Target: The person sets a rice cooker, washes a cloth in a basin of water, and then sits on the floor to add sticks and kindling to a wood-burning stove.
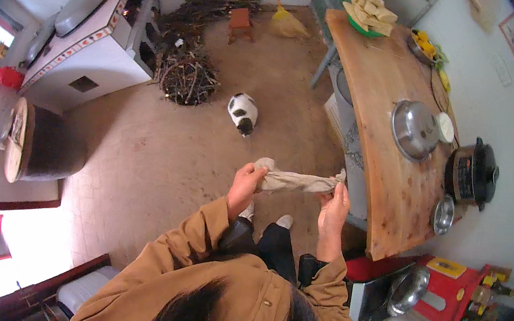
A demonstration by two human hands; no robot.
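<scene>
A pale beige cloth (300,182) is stretched sideways in front of me, bunched and folded along its length. My left hand (245,185) pinches its left end, where a loose fold sticks up beyond the fingers. At the other end my right hand (333,211) grips the gathered cloth, and a small tuft pokes out above the fingertips. Both hands are held over the floor, left of the wooden table (365,101). Below the cloth, my light-coloured shoes show on the floor.
A black-and-white cat (242,113) is on the floor ahead. On the table stand an upturned metal basin (414,130), a black electric cooker (472,172) and a green bowl of pale slabs (370,14). Firewood (190,75) lies beside the tiled stove (107,50); a large vat (47,144) stands left.
</scene>
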